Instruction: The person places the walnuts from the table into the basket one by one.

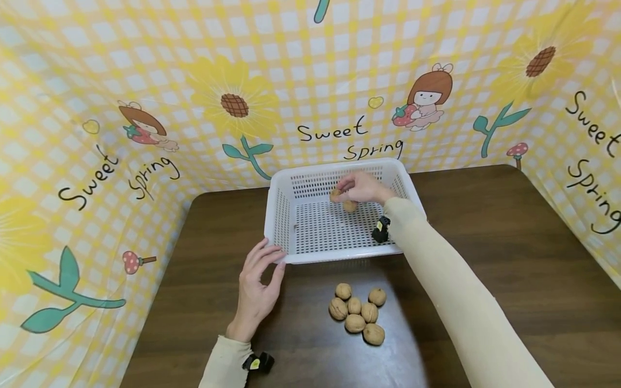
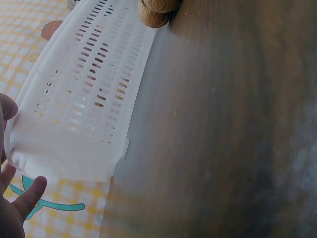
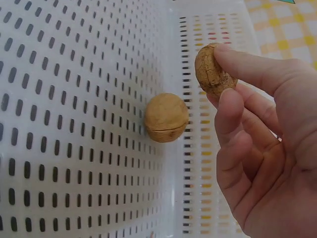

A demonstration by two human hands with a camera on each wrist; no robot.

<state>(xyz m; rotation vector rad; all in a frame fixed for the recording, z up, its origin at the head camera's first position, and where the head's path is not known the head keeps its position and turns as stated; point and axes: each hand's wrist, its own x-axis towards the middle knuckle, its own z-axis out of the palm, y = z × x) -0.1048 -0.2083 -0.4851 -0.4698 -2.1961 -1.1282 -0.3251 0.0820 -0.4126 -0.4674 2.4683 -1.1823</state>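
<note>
The right hand [image 1: 361, 188] is pinching a walnut [image 1: 334, 195] inside the white basket [image 1: 317, 231], just left of a loose walnut [image 1: 350, 206], while the left hand [image 1: 255, 293] is resting unclenched on the near-left rim [image 1: 296, 258], so releasing low and gently should be limiting any rolling.

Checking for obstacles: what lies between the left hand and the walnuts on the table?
The head view shows bare tabletop between the left hand and those walnuts.

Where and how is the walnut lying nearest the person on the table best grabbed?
I'd probably grip that walnut around its rounded middle, coming down from above and slightly from the near side: other walnuts crowd its far side, while its near side lies open.
</note>
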